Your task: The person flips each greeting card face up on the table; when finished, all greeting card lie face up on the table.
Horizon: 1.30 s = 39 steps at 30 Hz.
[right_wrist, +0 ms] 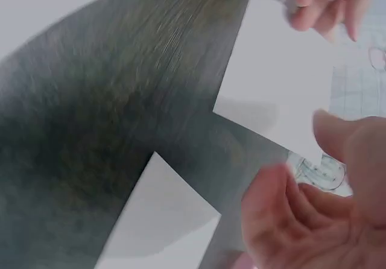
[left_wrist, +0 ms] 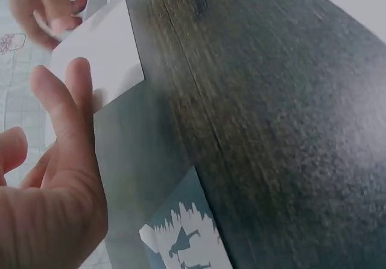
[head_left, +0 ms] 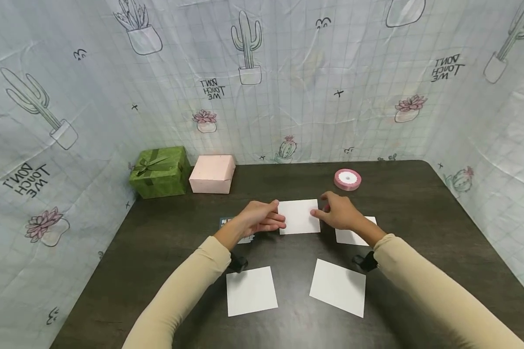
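A white card (head_left: pixel 299 217) is between the two hands in the head view; whether it lies flat or is lifted I cannot tell. My left hand (head_left: pixel 259 218) is at its left edge, fingers straight and the thumb apart from them. At the right edge is my right hand (head_left: pixel 339 212), its thumb in front of the card and its fingers bent loosely without closing on it. Below the left hand, a dark card with a white printed figure (left_wrist: pixel 199 233) shows in the left wrist view. Another white card (head_left: pixel 351 236) lies partly hidden under the right forearm.
Two more white cards (head_left: pixel 251 291) lie nearer on the dark table (head_left: pixel 292 329). At the back left stand a green box with a bow (head_left: pixel 161 172) and a pink box (head_left: pixel 211 174). A pink ribbon roll (head_left: pixel 347 179) sits at the back. Patterned cloth surrounds the table.
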### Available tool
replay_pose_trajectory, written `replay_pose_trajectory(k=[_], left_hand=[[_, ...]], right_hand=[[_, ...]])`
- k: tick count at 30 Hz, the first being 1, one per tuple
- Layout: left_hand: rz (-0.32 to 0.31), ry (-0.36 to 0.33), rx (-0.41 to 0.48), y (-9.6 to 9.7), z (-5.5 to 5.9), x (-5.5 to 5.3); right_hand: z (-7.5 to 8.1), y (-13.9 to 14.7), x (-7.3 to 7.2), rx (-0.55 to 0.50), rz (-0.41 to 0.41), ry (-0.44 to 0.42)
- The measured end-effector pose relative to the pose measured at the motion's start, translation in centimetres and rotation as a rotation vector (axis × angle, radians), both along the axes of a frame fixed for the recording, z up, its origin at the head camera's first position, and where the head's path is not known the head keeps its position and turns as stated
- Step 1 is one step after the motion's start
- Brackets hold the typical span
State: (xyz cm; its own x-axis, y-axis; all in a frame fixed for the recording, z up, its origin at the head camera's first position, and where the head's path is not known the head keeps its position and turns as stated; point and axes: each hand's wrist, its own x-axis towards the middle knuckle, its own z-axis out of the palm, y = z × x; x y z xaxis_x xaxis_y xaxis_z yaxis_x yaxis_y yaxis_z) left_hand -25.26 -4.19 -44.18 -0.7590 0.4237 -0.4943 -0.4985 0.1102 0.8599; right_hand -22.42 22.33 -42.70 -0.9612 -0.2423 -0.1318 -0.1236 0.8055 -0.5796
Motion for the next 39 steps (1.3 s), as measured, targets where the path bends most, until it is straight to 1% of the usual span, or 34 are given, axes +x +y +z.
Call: replay_pose_trajectory(k=[1, 4, 6, 8, 10, 12, 15, 17, 19, 22, 26, 30, 32, 33, 35, 36, 38, 39], left_hand=[[0.000, 0.007, 0.000, 0.0, 0.1, 0.0], [0.008, 0.028, -0.002, -0.1, 0.4, -0.1], [0.010, 0.026, 0.001, 0.0, 0.7, -0.2], [0.006, 0.027, 0.001, 0.1, 1.0, -0.3], [-0.003, 0.019, 0.003, 0.3, 1.5, -0.7], [-0.010, 0.029, 0.010, 0.5, 2.1, -1.3], [0.001, 0.079, 0.020, 0.7, 3.4, -2.3], [0.012, 0.109, 0.020, 0.7, 4.0, -2.7], [0.019, 0.114, 0.013, 0.7, 4.4, -2.9], [0.008, 0.091, 0.008, 0.7, 4.3, -2.7], [0.002, 0.071, 0.006, 0.8, 3.6, -2.2], [0.019, 0.057, -0.011, 0.7, 2.8, -1.6], [0.020, 0.065, -0.020, 0.6, 2.6, -1.3], [0.022, 0.074, -0.019, 0.6, 2.5, -1.2], [0.025, 0.110, -0.017, 0.5, 2.6, -0.8], [0.028, 0.138, -0.023, 0.4, 2.7, -0.7], [0.030, 0.216, -0.044, 0.3, 2.9, -0.4], [0.028, 0.259, -0.064, 0.3, 3.0, -0.2]], right_hand=[[0.2, 0.2, 0.1, -0.059, -0.006, -0.063], [0.4, 0.6, 0.2, -0.275, -0.031, -0.294], [0.4, 0.7, 0.1, -0.381, -0.050, -0.417], [0.4, 0.9, 0.0, -0.440, -0.067, -0.497], [0.8, 1.1, -0.3, -0.458, -0.083, -0.529], [1.4, 1.3, -0.9, -0.469, -0.100, -0.525], [2.6, 1.5, -2.1, -0.483, -0.120, -0.488], [3.1, 1.6, -2.7, -0.497, -0.127, -0.478], [3.3, 1.7, -3.0, -0.509, -0.130, -0.491], [3.1, 1.8, -2.9, -0.528, -0.155, -0.531], [2.2, 2.0, -2.3, -0.564, -0.194, -0.557], [1.4, 2.0, -1.8, -0.594, -0.205, -0.567], [1.2, 1.8, -1.7, -0.607, -0.203, -0.556], [1.2, 1.8, -1.6, -0.610, -0.198, -0.542], [1.4, 1.6, -1.4, -0.600, -0.177, -0.485], [1.6, 1.6, -1.3, -0.594, -0.161, -0.449], [2.1, 1.7, -1.2, -0.579, -0.129, -0.369], [2.3, 1.7, -1.1, -0.548, -0.109, -0.321]])
